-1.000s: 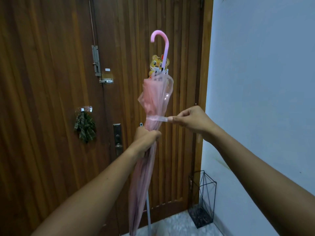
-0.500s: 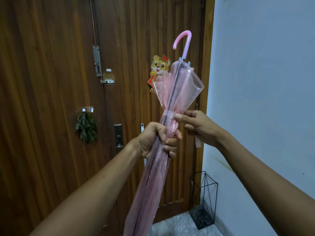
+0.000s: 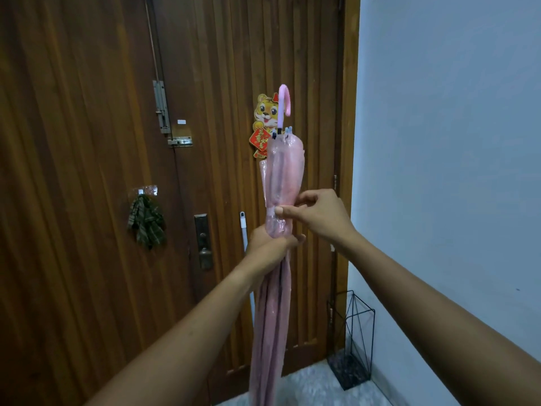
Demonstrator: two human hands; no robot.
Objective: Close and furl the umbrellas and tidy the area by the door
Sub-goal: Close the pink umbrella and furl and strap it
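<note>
Left hand (image 3: 270, 249) was wrapped tight round the furled pink umbrella (image 3: 283, 174) at mid-length, fingers curled across the folds. Right hand (image 3: 320, 215) sat just above it, thumb and curled fingers pinching the canopy at the tie band. Hands were close together; contact between them unclear. Umbrella was held upright before the wooden door (image 3: 87, 200), hooked handle uppermost. Its tip was cut off by the lower edge. Band fastening lay hidden under the thumb. Black wire stand (image 3: 355, 332) stood on the floor at right.
</note>
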